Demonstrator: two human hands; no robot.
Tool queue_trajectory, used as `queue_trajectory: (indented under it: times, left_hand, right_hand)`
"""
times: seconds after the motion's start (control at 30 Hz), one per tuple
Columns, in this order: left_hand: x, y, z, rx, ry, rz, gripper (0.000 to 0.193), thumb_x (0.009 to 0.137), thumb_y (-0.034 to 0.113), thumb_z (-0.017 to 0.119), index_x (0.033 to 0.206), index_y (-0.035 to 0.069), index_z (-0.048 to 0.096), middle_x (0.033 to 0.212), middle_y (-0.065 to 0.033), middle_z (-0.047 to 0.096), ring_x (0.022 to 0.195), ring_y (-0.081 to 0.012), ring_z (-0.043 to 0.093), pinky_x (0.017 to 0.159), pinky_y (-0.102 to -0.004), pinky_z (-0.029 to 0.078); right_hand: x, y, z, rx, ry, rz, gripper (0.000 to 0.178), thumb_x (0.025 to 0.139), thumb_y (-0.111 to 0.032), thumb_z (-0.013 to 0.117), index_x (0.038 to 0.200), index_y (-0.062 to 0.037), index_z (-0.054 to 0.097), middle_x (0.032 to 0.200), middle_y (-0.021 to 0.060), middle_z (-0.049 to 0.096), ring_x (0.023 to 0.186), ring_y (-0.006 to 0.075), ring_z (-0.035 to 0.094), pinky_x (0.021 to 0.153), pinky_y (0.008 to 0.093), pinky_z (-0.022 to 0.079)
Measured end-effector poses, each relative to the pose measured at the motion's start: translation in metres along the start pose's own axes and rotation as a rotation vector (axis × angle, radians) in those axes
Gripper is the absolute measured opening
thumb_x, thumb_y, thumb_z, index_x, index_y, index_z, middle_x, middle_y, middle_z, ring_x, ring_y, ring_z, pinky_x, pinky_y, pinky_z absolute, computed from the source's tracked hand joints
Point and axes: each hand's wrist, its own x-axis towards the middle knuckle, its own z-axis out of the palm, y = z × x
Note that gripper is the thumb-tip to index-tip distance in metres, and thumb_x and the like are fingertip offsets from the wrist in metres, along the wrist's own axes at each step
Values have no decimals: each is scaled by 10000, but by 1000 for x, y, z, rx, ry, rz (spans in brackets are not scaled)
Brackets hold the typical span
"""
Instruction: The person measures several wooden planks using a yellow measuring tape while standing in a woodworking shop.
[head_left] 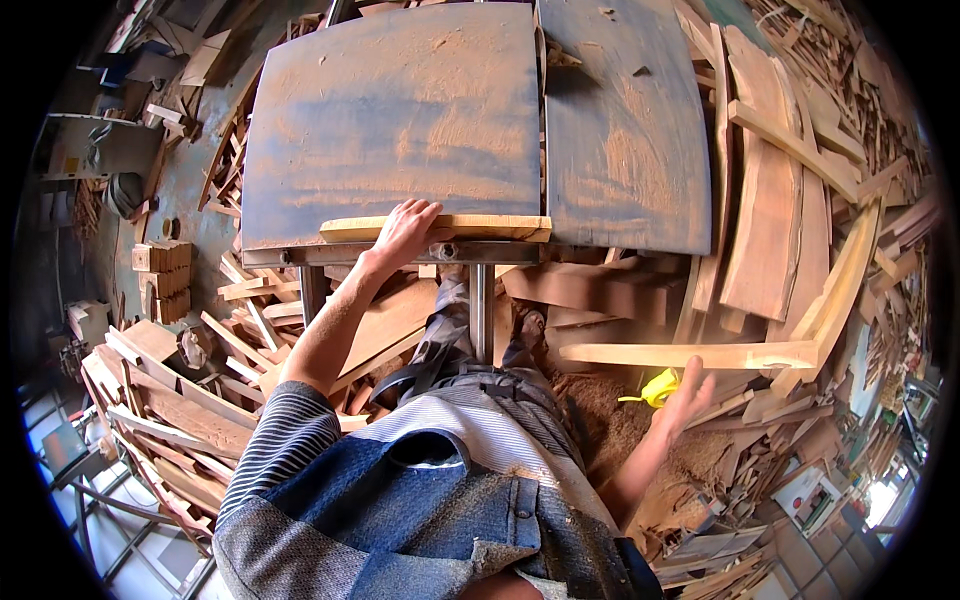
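My left hand [408, 232] is closed over a short wooden strip [490, 228] at the near edge of a sawdust-covered metal table [400, 130]. The strip lies crosswise, its right end reaching the slot between the table's two plates. Low on the right, my right hand [688, 396] is open, fingers stretched up and apart, with nothing in it. Just beyond its fingertips runs a longer pale wooden strip [690, 355]; whether they touch I cannot tell. A bright yellow object [660, 387] shows beside that hand, its kind unclear.
Right of the slot is the second plate [630, 140], with small wood scraps on it. Long boards [765, 190] lean along the right side. Offcuts [180, 400] are heaped at the left, and sawdust [610, 420] covers the floor by my feet. Small blocks [163, 272] stand stacked at left.
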Motion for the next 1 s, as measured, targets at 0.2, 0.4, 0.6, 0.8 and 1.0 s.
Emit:
queue_trajectory:
  times: [0.2, 0.4, 0.6, 0.8, 1.0]
  left_hand:
    - [-27, 22, -4, -106, 13, 5, 275, 830, 155, 795, 1052, 27, 698, 1020, -137, 671, 1029, -366, 639, 903, -466, 529]
    - [-12, -8, -29, -36, 170, 22, 293, 818, 235, 816, 1015, 51, 702, 974, -114, 661, 980, -339, 639, 873, -444, 535]
    - [25, -56, -85, 230, 377, 124, 320, 814, 286, 829, 1022, 79, 702, 1015, -71, 641, 1003, -296, 618, 896, -432, 510]
    - [22, -101, -62, 253, 351, -159, 221, 814, 170, 811, 992, 66, 733, 1176, -75, 673, 1163, -296, 613, 1012, -449, 470]
    - [-37, -84, -19, 67, 276, -281, 290, 808, 183, 812, 1036, 35, 712, 1153, -125, 671, 1085, -358, 645, 945, -476, 517]
  right_hand:
    - [-15, -2, -6, 27, 5, -111, 389, 1001, -231, 729, 1241, 55, 622, 1123, 108, 659, 988, 181, 605, 865, 342, 519]
    - [-23, -11, -8, -58, -32, -184, 389, 995, -181, 730, 1266, 72, 610, 1117, 109, 668, 987, 187, 617, 875, 339, 528]
    - [-27, 4, 2, 30, -121, -201, 443, 982, -128, 734, 1342, 81, 584, 1171, 120, 681, 1003, 201, 643, 884, 342, 538]
    - [-35, 2, 13, -89, -157, -298, 475, 991, -186, 732, 1366, 70, 589, 1154, 134, 697, 968, 186, 648, 847, 328, 532]
    - [-48, -8, 14, -46, -154, -313, 461, 975, -148, 748, 1344, 91, 608, 1124, 121, 709, 946, 173, 645, 850, 319, 528]
